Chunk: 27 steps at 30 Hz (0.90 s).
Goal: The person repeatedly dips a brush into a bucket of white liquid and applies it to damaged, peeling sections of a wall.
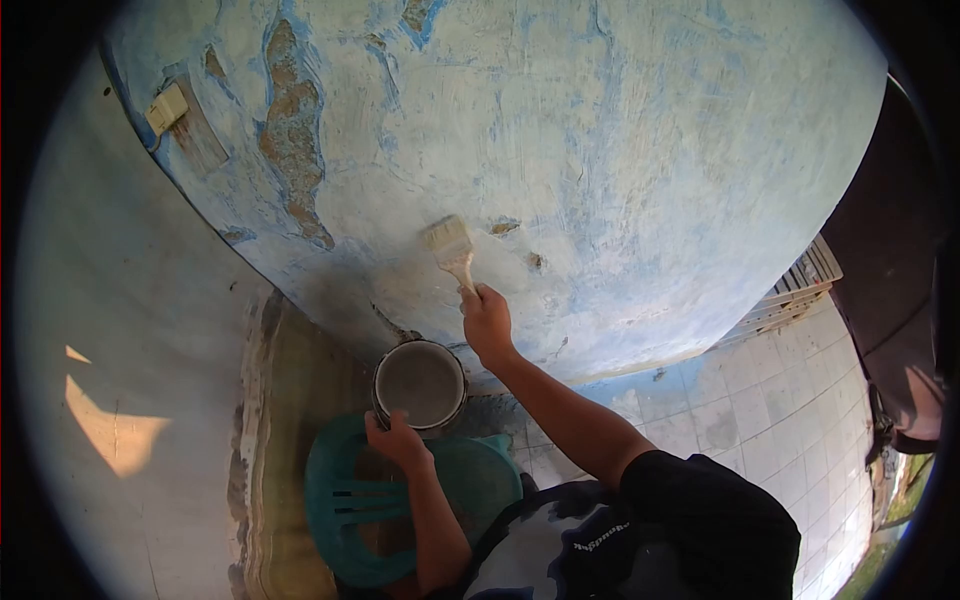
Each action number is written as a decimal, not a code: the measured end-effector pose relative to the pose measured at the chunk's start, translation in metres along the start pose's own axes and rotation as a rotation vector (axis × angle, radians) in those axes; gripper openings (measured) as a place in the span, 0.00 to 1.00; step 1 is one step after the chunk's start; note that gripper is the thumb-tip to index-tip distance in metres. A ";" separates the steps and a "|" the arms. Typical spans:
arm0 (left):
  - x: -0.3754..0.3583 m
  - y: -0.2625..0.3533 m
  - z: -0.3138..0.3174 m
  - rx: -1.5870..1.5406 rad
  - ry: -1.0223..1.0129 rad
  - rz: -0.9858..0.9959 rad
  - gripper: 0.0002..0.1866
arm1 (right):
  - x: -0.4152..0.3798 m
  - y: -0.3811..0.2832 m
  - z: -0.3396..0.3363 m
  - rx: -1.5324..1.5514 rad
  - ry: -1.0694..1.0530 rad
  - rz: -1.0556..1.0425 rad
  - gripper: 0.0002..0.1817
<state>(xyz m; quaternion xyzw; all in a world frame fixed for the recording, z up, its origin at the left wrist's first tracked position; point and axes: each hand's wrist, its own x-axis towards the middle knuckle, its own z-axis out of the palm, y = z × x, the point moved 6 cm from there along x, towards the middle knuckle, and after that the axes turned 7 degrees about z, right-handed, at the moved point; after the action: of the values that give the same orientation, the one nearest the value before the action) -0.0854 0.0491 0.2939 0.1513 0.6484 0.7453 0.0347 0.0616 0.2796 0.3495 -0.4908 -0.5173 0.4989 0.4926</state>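
Observation:
My right hand (487, 322) is closed round the handle of a wide paintbrush (449, 241), whose pale bristles lie against the wall (640, 150). That wall is patchy white and blue, with flaked spots of bare brown plaster. Lower and to the left, my left hand (401, 442) grips the near rim of a round pot (463, 385), thumb over the edge and fingers hidden behind its side. Inside the pot the surface looks grey and smooth.
A green plastic chair (335, 500) stands below the pot, beside my left forearm. A light switch box (166, 108) is fixed to the wall's upper left. Pale tiles (720, 425) cover the floor at right, where stacked crates (805, 275) stand near a dark cover (890, 250).

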 end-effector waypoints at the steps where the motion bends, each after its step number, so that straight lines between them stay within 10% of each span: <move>1: 0.000 -0.002 0.003 0.005 -0.064 -0.020 0.13 | -0.002 -0.010 0.004 -0.007 -0.084 -0.077 0.15; 7: -0.007 0.006 0.019 -0.046 -0.100 -0.007 0.08 | 0.027 0.063 -0.035 -0.154 0.005 -0.050 0.16; 14: -0.010 -0.001 0.027 -0.040 -0.097 -0.020 0.07 | 0.039 0.264 -0.111 -0.103 0.370 0.499 0.16; 27: -0.007 0.000 0.028 -0.049 -0.033 -0.052 0.07 | 0.006 0.029 -0.017 -0.026 -0.096 -0.043 0.16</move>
<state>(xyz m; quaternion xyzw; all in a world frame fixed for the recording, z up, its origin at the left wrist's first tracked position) -0.0715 0.0740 0.2961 0.1455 0.6330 0.7573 0.0684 0.0789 0.2867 0.3211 -0.4614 -0.5574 0.5043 0.4713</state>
